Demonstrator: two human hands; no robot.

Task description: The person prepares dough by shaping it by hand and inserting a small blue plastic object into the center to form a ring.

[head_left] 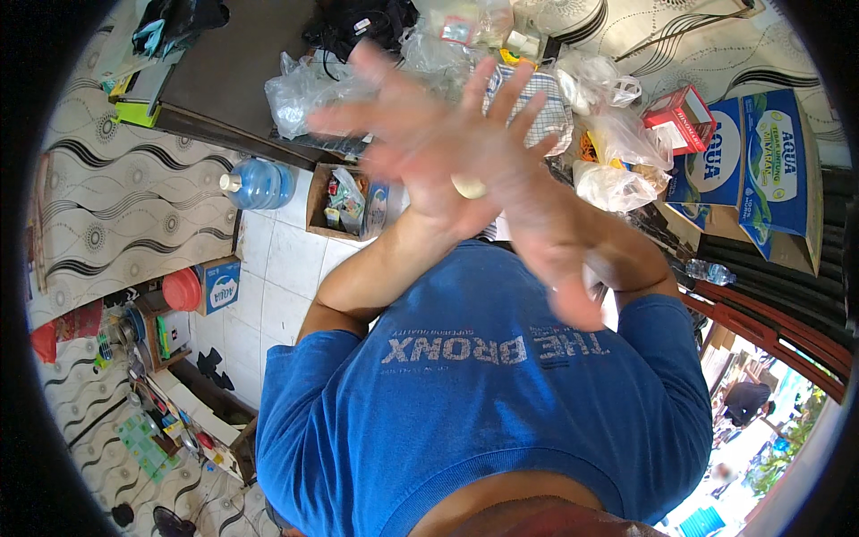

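Observation:
In front of my chest my two hands cross, both smeared by motion. The palm of my left hand [438, 199] is turned up, and its fingers stretch away toward the table, spread apart. Over it lies my right hand [479, 148], fingers fanned out to the left. A small, pale, rounded lump [468, 185] shows between the palms, partly covered; I cannot make out what it is. Beyond the fingers, a checked cloth [550, 107] lies among clear plastic bags [304, 94] on the cluttered table.
White plastic bags [617, 185], a red box [678, 121] and blue cartons [778, 166] stand at the right. On the tiled floor at the left are a large water jug [268, 185] and an open carton [320, 201] of packets. A dark tabletop [234, 76] juts in at the far left.

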